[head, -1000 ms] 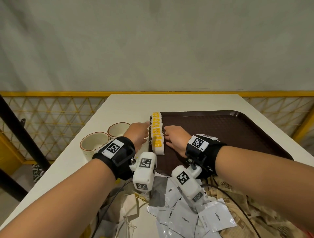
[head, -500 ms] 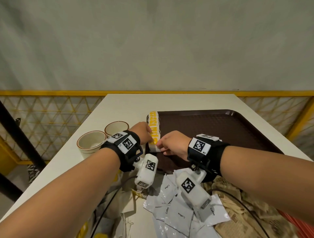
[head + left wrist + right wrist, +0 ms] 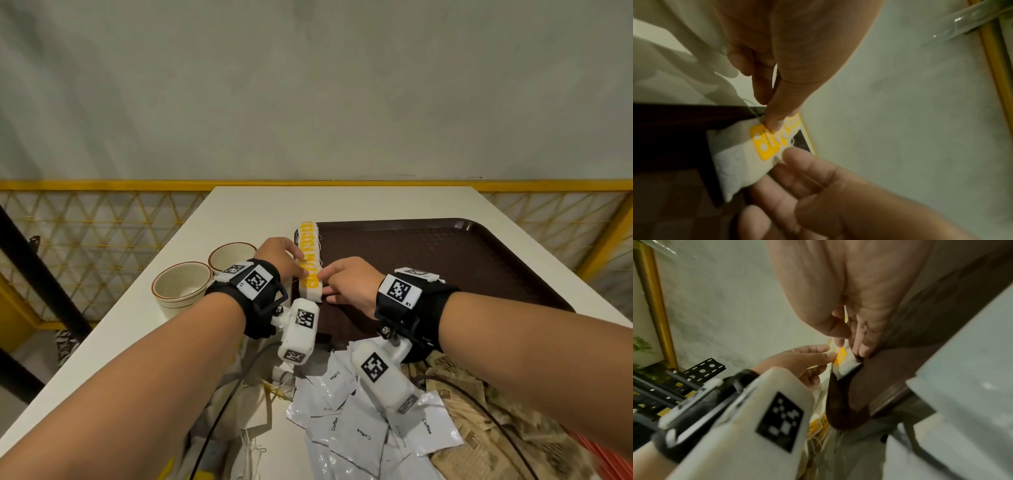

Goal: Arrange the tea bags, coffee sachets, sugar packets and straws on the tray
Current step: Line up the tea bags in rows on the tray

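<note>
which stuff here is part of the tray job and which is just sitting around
Part of the job:
- tray
- row of tea bags, which the left hand and right hand are touching
- coffee sachets
- brown packets

Just lying about:
- two cups
- black cable

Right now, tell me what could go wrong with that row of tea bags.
The row of tea bags sits along the tray edge, so a nudge from the left hand or right hand could tip bags onto the table. A loose string near the fingers might snag and drag one out.
</note>
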A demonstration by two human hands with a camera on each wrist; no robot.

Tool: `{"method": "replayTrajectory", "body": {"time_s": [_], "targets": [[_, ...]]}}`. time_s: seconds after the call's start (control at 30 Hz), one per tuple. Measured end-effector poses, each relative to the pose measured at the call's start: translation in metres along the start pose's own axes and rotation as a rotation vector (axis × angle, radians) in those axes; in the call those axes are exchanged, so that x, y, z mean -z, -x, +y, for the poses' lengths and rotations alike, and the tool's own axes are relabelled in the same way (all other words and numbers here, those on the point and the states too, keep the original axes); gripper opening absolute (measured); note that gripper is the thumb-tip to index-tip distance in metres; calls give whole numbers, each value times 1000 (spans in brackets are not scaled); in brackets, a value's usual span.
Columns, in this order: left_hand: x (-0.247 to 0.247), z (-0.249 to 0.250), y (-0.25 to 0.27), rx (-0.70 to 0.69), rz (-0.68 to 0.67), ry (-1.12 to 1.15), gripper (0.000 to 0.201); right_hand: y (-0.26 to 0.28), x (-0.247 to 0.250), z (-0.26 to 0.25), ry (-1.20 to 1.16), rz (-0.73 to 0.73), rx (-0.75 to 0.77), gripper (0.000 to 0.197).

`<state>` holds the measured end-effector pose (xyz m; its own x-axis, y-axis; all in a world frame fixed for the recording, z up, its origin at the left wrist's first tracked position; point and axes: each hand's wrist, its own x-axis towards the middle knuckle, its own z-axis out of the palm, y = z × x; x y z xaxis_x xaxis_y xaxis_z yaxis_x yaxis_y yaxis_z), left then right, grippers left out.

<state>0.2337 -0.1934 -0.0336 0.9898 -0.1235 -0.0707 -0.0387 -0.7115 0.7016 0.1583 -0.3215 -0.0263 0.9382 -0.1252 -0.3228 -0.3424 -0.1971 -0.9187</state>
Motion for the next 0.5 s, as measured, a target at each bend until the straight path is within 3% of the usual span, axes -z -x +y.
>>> {"method": "replayTrajectory", "body": {"time_s": [0.2,0.33,0.4,0.43,0.5], "targets": [[8,4,12,-33,-44,13,17,11,9,-5,12,-44,61,22],[59,19,54,-24,-259,269,7,44,2,-18,7,-330,103,10],[90,21,83,2,-435,378,9,63,-12,-19,237,-466,179,11],[101,19,96,-11,-491,372,11,71,-18,-20,462,-493,256,15],[118,6,123,-59,-509,241,14,86,-35,-19,931,-533,440,29]]}}
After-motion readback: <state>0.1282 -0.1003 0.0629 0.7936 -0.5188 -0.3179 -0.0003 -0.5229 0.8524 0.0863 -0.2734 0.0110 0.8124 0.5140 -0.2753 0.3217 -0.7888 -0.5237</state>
